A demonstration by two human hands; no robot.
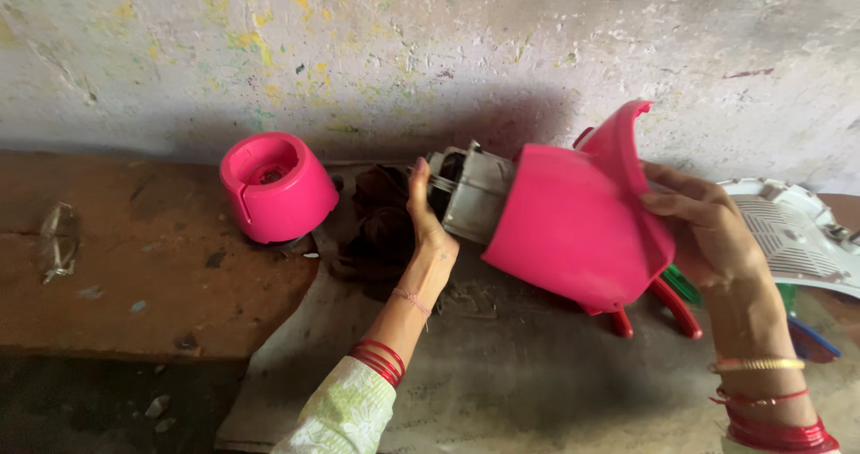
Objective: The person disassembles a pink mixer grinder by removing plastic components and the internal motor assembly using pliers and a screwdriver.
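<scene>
I hold a large pink plastic housing (573,230) on its side above the floor, with a grey metal motor (470,190) sticking out of its open left end. My left hand (428,225) grips the motor's end, fingers closed around it. My right hand (703,221) holds the pink housing at its flared right rim. A second, smaller pink housing (276,185) stands upright to the left, near the wall, apart from both hands.
A dark rag (381,225) lies behind my left hand. A white vented plastic cover (793,234) sits at the right, with red-handled tools (672,306) and green and blue tool handles beneath the housing. A paint-flecked wall rises behind; a brown slab (134,266) spreads left.
</scene>
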